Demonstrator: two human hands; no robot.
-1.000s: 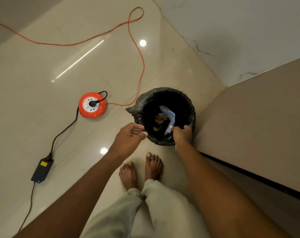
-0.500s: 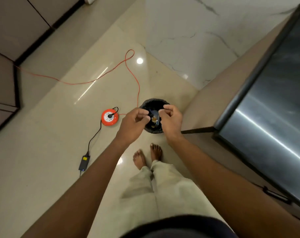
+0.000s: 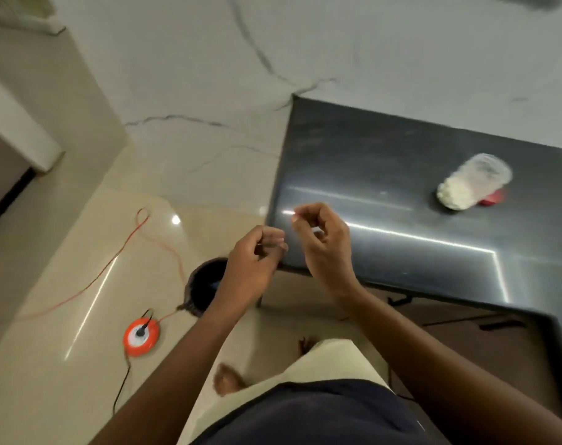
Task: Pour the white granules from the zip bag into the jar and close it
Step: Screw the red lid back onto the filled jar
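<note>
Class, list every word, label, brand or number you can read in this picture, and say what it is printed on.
None can be read.
Orange cable reel: white face, any markings too blurred to read.
Jar of white granules on the dark counter: no label visible.
Red lid beside it: no text visible.

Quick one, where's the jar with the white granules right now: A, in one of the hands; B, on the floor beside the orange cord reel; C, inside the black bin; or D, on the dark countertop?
D: the jar stands on the dark countertop, well away from both hands.
</note>
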